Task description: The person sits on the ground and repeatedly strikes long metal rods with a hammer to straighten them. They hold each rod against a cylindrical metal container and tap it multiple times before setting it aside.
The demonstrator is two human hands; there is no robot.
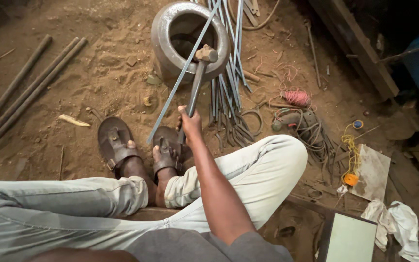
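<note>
A: Right hand (189,122) state?
B: Fist closed on hammer (197,82) handle; head raised at 12 o'clock, over the pot (170,48) rim.
A: Step?
B: Looks like mid-swing. Next needs a controlled downstroke.
A: Workpiece?
B: Thin metal strip (180,75), just beside the hand, running 7 to 1 o'clock. Left hand not in view.

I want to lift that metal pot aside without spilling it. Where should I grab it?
Probably the thick rolled rim of the metal pot, from the left: it stands upright and open, while the hammer and long rod cross its right side.
</note>
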